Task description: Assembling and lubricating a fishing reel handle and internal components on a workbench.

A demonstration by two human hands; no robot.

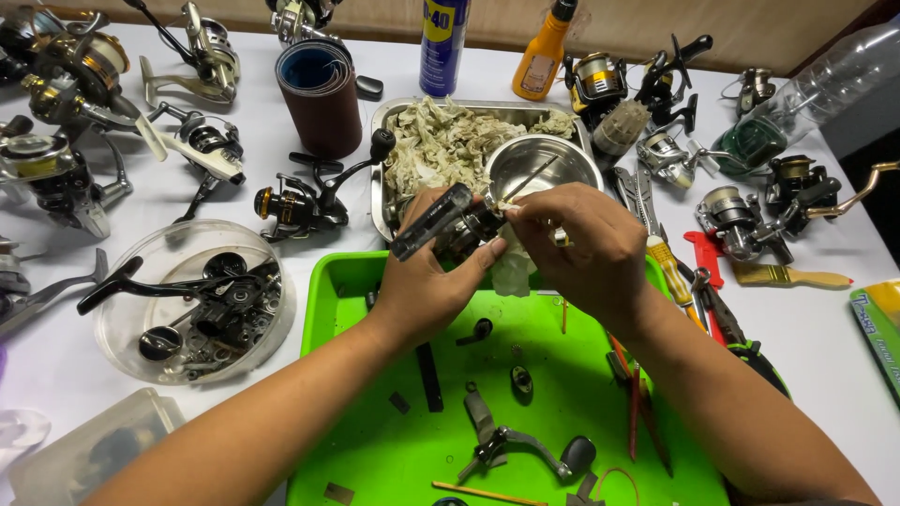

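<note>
Holding reel body (450, 230) over green tray (375, 440).

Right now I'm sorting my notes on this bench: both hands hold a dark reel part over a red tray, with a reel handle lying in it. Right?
Not quite: the tray is bright green, not red. The head view shows the left hand and right hand holding the dark reel part above it, with the reel handle lying inside.

Blue-and-yellow spray can (442, 45) at table's far edge, orange bottle (543, 54) beside it, green packet (879, 323) at right edge
</note>
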